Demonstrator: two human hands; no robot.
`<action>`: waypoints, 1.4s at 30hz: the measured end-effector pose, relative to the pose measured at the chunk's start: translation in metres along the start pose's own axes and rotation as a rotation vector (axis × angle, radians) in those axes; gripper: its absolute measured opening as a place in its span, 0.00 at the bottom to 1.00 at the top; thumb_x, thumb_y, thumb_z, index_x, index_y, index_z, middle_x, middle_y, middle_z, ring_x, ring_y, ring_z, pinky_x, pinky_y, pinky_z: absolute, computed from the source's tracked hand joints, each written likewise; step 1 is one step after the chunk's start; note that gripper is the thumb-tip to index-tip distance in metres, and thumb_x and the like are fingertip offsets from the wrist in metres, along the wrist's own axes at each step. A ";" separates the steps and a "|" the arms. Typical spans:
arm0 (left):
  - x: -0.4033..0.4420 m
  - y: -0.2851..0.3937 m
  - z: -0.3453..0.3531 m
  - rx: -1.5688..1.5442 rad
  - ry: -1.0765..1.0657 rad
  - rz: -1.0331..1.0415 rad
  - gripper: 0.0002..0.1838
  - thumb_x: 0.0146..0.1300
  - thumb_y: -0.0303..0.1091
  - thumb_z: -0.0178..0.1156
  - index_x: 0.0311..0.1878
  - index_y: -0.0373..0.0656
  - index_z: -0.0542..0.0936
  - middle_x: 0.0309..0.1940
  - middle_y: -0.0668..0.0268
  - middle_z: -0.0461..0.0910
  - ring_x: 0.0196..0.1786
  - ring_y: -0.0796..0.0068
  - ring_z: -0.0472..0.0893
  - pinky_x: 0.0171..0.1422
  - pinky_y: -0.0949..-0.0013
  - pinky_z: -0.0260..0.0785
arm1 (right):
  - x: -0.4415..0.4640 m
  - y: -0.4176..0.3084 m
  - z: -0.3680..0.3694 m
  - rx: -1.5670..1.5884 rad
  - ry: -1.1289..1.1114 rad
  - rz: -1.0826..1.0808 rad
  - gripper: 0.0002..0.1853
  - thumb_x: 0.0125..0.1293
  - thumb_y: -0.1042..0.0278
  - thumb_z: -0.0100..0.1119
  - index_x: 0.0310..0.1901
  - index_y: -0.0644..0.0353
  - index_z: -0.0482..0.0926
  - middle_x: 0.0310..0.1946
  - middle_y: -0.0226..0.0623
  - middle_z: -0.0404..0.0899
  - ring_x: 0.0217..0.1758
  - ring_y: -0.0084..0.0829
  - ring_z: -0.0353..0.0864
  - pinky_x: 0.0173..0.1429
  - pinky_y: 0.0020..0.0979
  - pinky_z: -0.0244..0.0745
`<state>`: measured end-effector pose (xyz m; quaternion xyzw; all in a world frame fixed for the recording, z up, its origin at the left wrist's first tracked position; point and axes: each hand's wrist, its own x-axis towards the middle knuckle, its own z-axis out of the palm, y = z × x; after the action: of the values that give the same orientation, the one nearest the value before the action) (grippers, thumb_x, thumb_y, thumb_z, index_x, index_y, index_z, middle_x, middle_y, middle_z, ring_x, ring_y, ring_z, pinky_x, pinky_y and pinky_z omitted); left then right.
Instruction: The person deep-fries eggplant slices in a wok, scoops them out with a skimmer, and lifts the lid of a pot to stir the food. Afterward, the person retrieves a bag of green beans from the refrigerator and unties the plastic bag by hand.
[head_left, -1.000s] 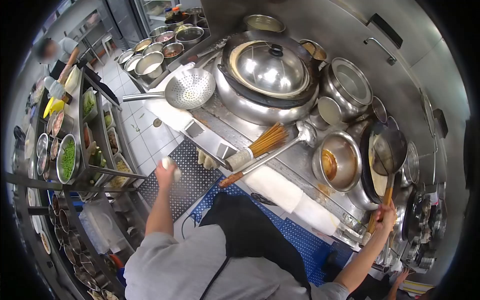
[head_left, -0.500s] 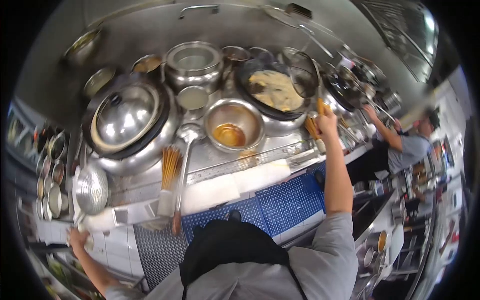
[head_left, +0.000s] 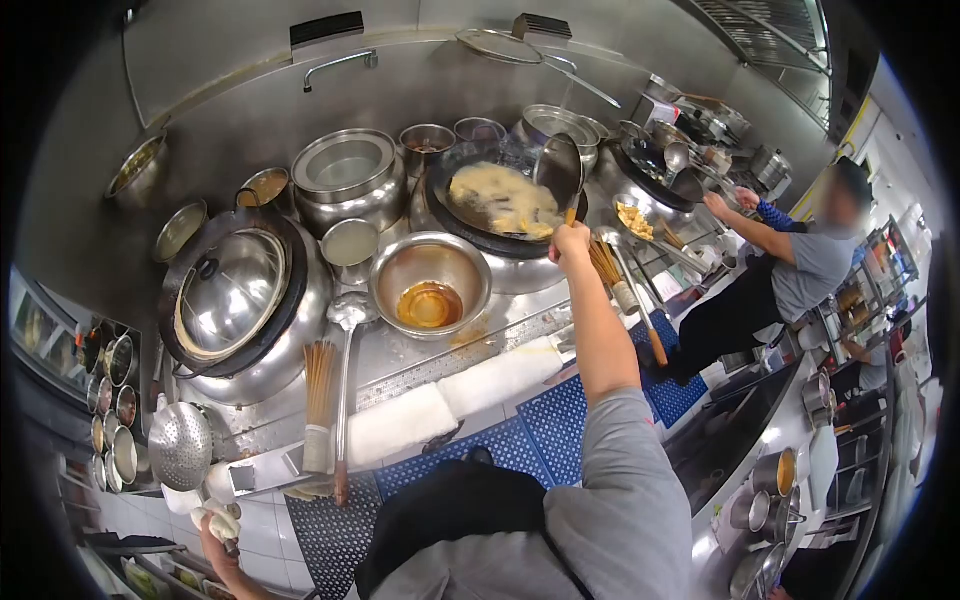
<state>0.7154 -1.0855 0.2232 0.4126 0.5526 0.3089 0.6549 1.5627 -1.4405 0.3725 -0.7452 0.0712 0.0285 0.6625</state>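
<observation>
My right hand point(head_left: 571, 246) is closed around the wooden handle of a round, dark skimmer point(head_left: 559, 172). The skimmer's head stands tilted over the right side of a wok point(head_left: 440, 215), where pale yellow food point(head_left: 495, 200) bubbles in liquid. At the lower left, my left hand point(head_left: 222, 540) grips a bunched white cloth point(head_left: 217, 521); whatever the cloth wraps is mostly hidden. Just above that hand is a perforated steel strainer point(head_left: 181, 446). Between my arms sits a steel bowl point(head_left: 390, 265) with amber liquid point(head_left: 430, 304).
A lidded wok point(head_left: 235, 290) stands left. A bamboo brush point(head_left: 319, 385) and a long ladle point(head_left: 344, 410) lie across the counter edge, beside folded white towels point(head_left: 400, 425). To the right, another person point(head_left: 815, 270) works at a wok point(head_left: 655, 180).
The view has shifted, showing more of the back wall. My right hand and the skimmer appear further left, against the wok's right side. More white cloth shows in my left hand.
</observation>
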 end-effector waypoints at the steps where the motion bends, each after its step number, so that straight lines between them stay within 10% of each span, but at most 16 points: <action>1: -0.004 -0.010 0.004 -0.030 0.042 0.020 0.25 0.63 0.51 0.61 0.57 0.45 0.74 0.35 0.65 0.79 0.33 0.75 0.80 0.32 0.70 0.71 | 0.006 0.003 0.001 0.127 -0.063 0.099 0.08 0.60 0.79 0.50 0.41 0.63 0.75 0.25 0.39 0.75 0.18 0.31 0.73 0.18 0.28 0.68; 14: -0.114 0.016 0.155 -0.186 -0.110 0.239 0.35 0.61 0.44 0.67 0.66 0.34 0.68 0.49 0.57 0.79 0.47 0.64 0.82 0.49 0.61 0.78 | 0.052 0.023 -0.030 0.710 -0.556 0.721 0.14 0.61 0.79 0.52 0.48 0.70 0.68 0.31 0.49 0.75 0.21 0.28 0.73 0.18 0.19 0.69; 30: -0.119 0.039 0.469 0.136 -0.876 -0.020 0.22 0.58 0.37 0.67 0.53 0.35 0.78 0.40 0.60 0.84 0.37 0.71 0.84 0.37 0.67 0.77 | -0.076 -0.001 -0.045 -0.471 -0.295 -0.492 0.38 0.57 0.81 0.55 0.74 0.60 0.64 0.13 0.29 0.72 0.10 0.23 0.68 0.15 0.31 0.63; 37: -0.117 0.032 0.482 0.240 -0.901 -0.071 0.19 0.60 0.42 0.65 0.48 0.39 0.80 0.34 0.65 0.82 0.28 0.76 0.79 0.23 0.72 0.67 | -0.115 -0.017 -0.062 -0.118 -0.486 -0.094 0.39 0.56 0.81 0.55 0.74 0.62 0.63 0.22 0.35 0.77 0.14 0.24 0.70 0.17 0.31 0.63; 42: -0.119 0.029 0.480 0.190 -0.882 -0.115 0.20 0.60 0.43 0.65 0.50 0.40 0.79 0.35 0.64 0.82 0.30 0.76 0.80 0.24 0.71 0.68 | -0.088 0.003 -0.080 -0.399 -0.385 -0.225 0.38 0.56 0.81 0.56 0.73 0.64 0.65 0.22 0.36 0.78 0.14 0.24 0.70 0.18 0.31 0.64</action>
<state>1.1627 -1.2694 0.3280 0.5317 0.2688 0.0145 0.8030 1.4710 -1.5142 0.3913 -0.8446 -0.1458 0.1089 0.5035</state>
